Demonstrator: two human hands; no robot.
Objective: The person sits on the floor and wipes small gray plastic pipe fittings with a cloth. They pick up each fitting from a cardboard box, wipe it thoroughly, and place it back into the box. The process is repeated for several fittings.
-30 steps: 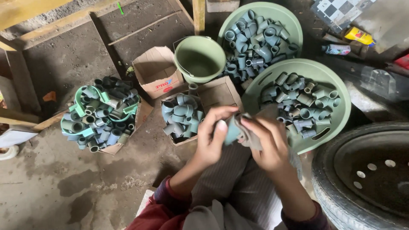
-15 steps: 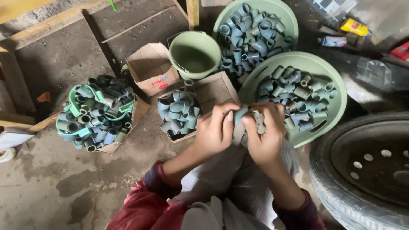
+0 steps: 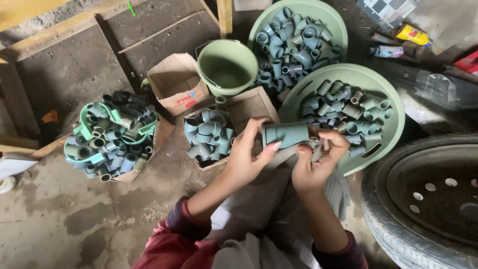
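Both of your hands have shifted since half a second ago: then they were bunched together over the fitting, now it lies bared and level between them. Your left hand (image 3: 245,158) pinches the grey pipe fitting (image 3: 285,134) with its fingers curled round the near end; your right hand (image 3: 314,164) has its fingers pressed on a grey cloth (image 3: 318,146) at the other end. The fitting sits over your lap, just beside the rim of the near green basin (image 3: 388,134) and the cardboard box of fittings (image 3: 208,134). A tyre (image 3: 423,199) hems you in on the right; bare floor (image 3: 74,219) lies open to your left.
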